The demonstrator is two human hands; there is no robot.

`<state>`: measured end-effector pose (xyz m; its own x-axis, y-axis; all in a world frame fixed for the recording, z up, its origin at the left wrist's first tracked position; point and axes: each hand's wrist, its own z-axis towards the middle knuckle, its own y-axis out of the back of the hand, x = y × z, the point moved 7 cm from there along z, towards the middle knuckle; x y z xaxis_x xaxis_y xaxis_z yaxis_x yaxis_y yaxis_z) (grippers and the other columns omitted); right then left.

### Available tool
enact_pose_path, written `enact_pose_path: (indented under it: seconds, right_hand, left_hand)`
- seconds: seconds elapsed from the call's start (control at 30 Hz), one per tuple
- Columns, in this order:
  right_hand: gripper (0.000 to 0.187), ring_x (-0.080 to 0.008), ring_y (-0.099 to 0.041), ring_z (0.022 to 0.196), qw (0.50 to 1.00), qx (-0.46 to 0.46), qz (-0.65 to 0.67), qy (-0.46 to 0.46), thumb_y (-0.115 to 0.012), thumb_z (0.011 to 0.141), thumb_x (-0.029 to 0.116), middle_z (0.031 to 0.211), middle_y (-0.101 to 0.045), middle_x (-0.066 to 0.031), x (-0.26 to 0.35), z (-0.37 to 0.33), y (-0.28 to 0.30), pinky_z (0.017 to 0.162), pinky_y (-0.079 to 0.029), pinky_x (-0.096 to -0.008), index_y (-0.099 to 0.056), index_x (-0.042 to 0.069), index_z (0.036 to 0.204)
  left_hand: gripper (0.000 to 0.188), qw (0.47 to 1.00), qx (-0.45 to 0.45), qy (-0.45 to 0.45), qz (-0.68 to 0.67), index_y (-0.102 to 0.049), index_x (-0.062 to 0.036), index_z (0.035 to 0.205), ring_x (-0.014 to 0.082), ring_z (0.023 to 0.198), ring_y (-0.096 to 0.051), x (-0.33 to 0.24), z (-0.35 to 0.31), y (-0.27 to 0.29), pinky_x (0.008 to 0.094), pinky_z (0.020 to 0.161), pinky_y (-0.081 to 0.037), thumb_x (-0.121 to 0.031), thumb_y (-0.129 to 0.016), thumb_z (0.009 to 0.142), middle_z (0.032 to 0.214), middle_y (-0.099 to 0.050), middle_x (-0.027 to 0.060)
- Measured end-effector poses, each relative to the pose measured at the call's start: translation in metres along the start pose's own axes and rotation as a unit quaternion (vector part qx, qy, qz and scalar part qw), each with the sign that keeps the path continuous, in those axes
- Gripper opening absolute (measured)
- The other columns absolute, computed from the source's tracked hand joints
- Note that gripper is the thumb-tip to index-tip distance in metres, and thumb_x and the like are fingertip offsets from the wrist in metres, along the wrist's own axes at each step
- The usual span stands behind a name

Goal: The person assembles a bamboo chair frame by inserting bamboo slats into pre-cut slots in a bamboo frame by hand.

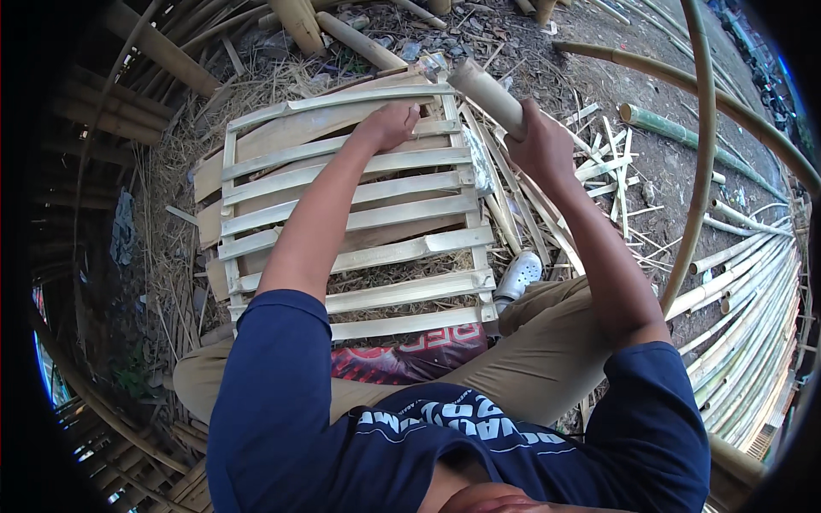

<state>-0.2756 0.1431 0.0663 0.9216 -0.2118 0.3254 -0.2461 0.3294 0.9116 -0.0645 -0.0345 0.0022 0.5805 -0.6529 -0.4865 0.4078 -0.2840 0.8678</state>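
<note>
A bamboo slat panel [355, 214] lies flat on the straw-covered ground [171, 162] in front of the seated person, its pale split strips running crosswise between two upright side strips. Everything else sits around this panel.

The left hand [389, 124] rests on the panel's far end, fingers curled down together onto the top slats, near the right corner; whether it grips a slat or only presses on it cannot be told. The left forearm stretches across the middle of the panel from the near edge.

The right hand [539, 145] is just off the panel's right side, raised above it and clamped around a thick bamboo stick [487, 96]. The stick slants up and away from the fist, its cut end hanging over the panel's far right corner, close beside the left hand but not touching it.

A white shoe [519, 275] shows beside the panel's near right corner, next to the khaki trouser leg [547, 350]. A red printed sack [410, 355] lies under the panel's near edge, between the legs. Loose bamboo splints [611, 162] are scattered to the right of the panel, beyond the right hand. Farther right, long bamboo poles [753, 291] lie bundled, well apart from the panel, and a curved pole [703, 145] arches over them.
</note>
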Motion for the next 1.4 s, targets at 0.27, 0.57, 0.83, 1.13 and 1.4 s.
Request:
enact_pose_path:
  seconds: [0.27, 0.57, 0.83, 1.13, 1.4]
  right_hand:
    - [0.037, -0.0393, -0.072, 0.077, 0.996, 0.049, -0.031, 0.071, -0.077, 0.077, 0.019, 0.084, -0.072, -0.0167, -0.003, -0.008, -0.013, 0.067, -0.055, -0.0515, -0.056, 0.010, 0.106]
    - [0.035, -0.0402, -0.072, 0.077, 0.967, -0.184, 0.173, -0.024, -0.074, 0.076, 0.013, 0.082, -0.071, -0.0199, 0.024, -0.006, 0.058, 0.067, -0.054, -0.0543, -0.057, 0.006, 0.106]
    - [0.035, -0.0410, -0.072, 0.082, 1.000, 0.020, -0.003, 0.007, -0.073, 0.077, 0.018, 0.087, -0.073, -0.0185, 0.007, -0.002, 0.005, 0.070, -0.055, -0.0519, -0.061, 0.008, 0.108]
    - [0.037, -0.0405, -0.072, 0.082, 0.990, 0.118, -0.072, 0.021, -0.074, 0.078, 0.017, 0.087, -0.073, -0.0179, -0.015, -0.005, -0.024, 0.071, -0.055, -0.0520, -0.058, 0.009, 0.110]
    - [0.032, -0.0432, -0.071, 0.075, 0.991, 0.107, -0.054, 0.059, -0.070, 0.079, 0.008, 0.082, -0.072, -0.0197, 0.008, -0.018, -0.035, 0.066, -0.055, -0.0526, -0.055, 0.007, 0.107]
  left_hand:
    - [0.061, 0.996, 0.070, 0.045, -0.006, -0.063, 0.0098, 0.084, 0.0522, 0.088, -0.064, 0.009, 0.009, -0.015, 0.0555, 0.086, -0.049, -0.038, -0.035, 0.109, 0.087, -0.065, 0.0351]
    - [0.064, 0.998, 0.065, 0.027, -0.006, -0.062, 0.0100, 0.078, 0.0517, 0.084, -0.063, 0.003, 0.006, -0.006, 0.0555, 0.084, -0.050, -0.038, -0.034, 0.110, 0.083, -0.064, 0.0356]
    - [0.062, 0.996, 0.078, 0.043, -0.003, -0.067, 0.0080, 0.084, 0.0517, 0.092, -0.064, 0.011, 0.009, -0.015, 0.0551, 0.092, -0.050, -0.038, -0.033, 0.109, 0.093, -0.066, 0.0351]
    - [0.062, 0.998, 0.060, 0.034, -0.008, -0.064, 0.0096, 0.082, 0.0522, 0.087, -0.065, 0.001, 0.006, -0.012, 0.0552, 0.087, -0.050, -0.038, -0.035, 0.109, 0.086, -0.066, 0.0353]
    - [0.062, 0.994, 0.094, 0.058, 0.021, -0.072, 0.0055, 0.092, 0.0497, 0.102, -0.066, -0.003, -0.002, -0.014, 0.0520, 0.097, -0.052, -0.040, -0.034, 0.108, 0.105, -0.069, 0.0333]
